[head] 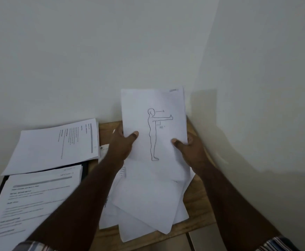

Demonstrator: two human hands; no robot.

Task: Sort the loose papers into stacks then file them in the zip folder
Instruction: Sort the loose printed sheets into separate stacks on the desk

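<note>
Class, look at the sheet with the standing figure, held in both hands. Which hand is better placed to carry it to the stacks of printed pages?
Probably the left hand: both printed stacks lie on its side; the right hand would cross over.

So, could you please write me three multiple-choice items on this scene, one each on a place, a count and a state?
1. Where is the loose pile of papers?
A. on the wooden table, under the held sheet
B. on the floor
C. inside a drawer

2. How many hands grip the figure drawing sheet?
A. none
B. one
C. two

3. How is that sheet held?
A. crumpled into a ball
B. lifted, printed side towards the camera
C. folded in half

Answers: 1 A, it spreads over the wood; 2 C, left hand and right hand pinch its lower edges; 3 B, the drawing faces us.
</note>
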